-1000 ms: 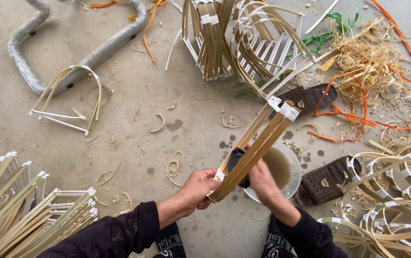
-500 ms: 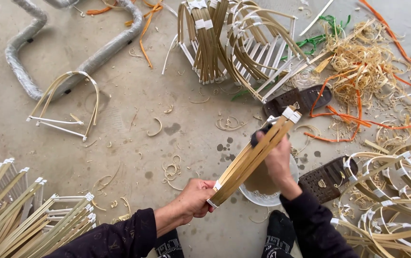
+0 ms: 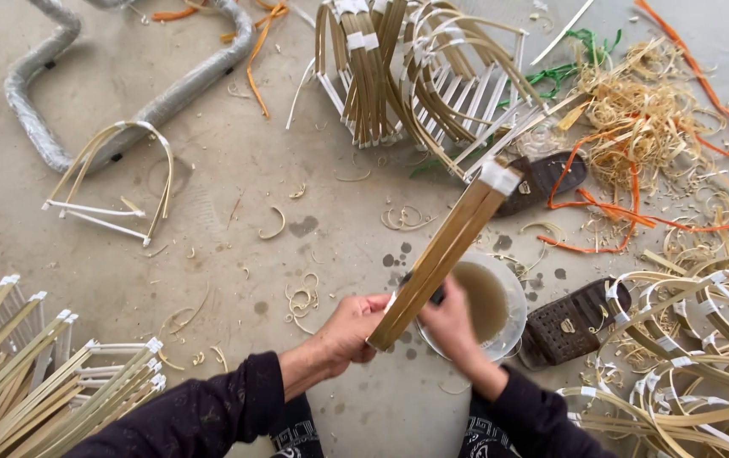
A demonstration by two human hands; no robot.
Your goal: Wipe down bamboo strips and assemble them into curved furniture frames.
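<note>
Since a sec ago the right hand (image 3: 453, 326) has come back down from the upper part of the bundle of flat pale bamboo strips bound with white tape (image 3: 441, 254) to its lower part, beside the left hand (image 3: 351, 331). The left hand is closed round the bundle's bottom end, pinching it; the right hand's fingers curl over something dark against the strips – can't tell what, prob. a brush or rag. The bundle slants up and right, its taped top end over the dark brown woven sandal (image 3: 542, 180). Looks like one stroke along the strips is done and the hand is at the bottom again.

Under the bundle, on the concrete floor (image 3: 237, 212), sits a white bowl of murky brownish liquid (image 3: 500, 301). A second sandal (image 3: 572, 322) lies just beside it. Round about: heap of bent strip frames (image 3: 415, 76), straight taped strips (image 3: 33, 373) at left, curved ones (image 3: 703, 356) at right, shavings w/ orange cord (image 3: 636, 119), grey corrugated hose (image 3: 50, 102). Nothing blocks the hands – the bowl is close below.
</note>
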